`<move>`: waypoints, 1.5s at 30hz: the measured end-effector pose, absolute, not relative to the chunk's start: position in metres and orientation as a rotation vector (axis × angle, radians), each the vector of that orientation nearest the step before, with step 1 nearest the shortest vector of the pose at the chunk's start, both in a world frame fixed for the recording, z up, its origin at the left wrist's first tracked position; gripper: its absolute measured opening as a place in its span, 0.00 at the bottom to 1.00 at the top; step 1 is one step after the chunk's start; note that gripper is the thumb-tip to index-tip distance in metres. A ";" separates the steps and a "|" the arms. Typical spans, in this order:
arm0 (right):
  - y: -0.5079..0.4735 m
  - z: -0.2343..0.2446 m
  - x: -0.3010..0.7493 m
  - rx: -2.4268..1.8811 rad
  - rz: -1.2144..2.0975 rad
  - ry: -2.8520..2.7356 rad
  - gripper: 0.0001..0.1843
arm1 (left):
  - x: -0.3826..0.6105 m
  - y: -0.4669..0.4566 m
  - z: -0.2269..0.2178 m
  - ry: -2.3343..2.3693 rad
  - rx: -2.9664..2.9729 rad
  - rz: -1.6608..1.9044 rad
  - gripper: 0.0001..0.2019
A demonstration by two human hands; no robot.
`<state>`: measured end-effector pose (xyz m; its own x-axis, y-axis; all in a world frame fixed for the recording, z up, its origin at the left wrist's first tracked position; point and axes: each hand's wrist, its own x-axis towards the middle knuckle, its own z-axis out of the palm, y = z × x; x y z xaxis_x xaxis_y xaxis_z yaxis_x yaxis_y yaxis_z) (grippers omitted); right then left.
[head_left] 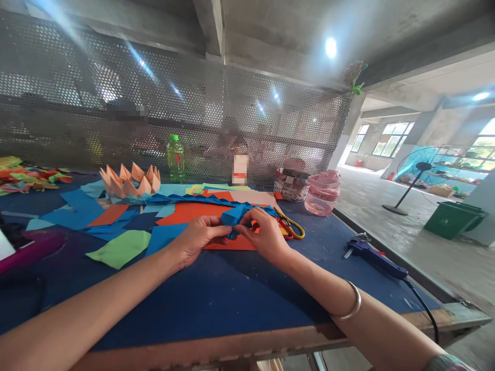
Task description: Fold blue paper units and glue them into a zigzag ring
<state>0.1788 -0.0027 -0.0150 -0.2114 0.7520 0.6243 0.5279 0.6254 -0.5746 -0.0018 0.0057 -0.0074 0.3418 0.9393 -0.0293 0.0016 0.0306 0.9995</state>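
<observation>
Closest to the camera: two bare forearms (pixel 112 301), a silver bangle (pixel 355 304) on the right one. The left hand (pixel 198 237) has thumb and fingers pinched on one side of a blue folded paper (pixel 233 215), and the right hand (pixel 266 234) pinches the other side, so the piece sits between both sets of fingertips. Just behind the fingers runs a zigzag blue strip (pixel 185 198); can't tell if it joins the piece. Orange paper (pixel 195 211) lies below the fingers, a pale green sheet (pixel 119 248) to their left, yellow-handled scissors (pixel 297 230) just right of them. Way further right there's a glue gun (pixel 377 259). Peach paper crown (pixel 131 184) stands beyond the fingers, off left.
</observation>
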 end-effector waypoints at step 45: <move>0.002 -0.027 0.175 -1.035 0.677 -1.724 0.29 | -0.001 0.004 -0.007 1.014 1.305 0.917 0.14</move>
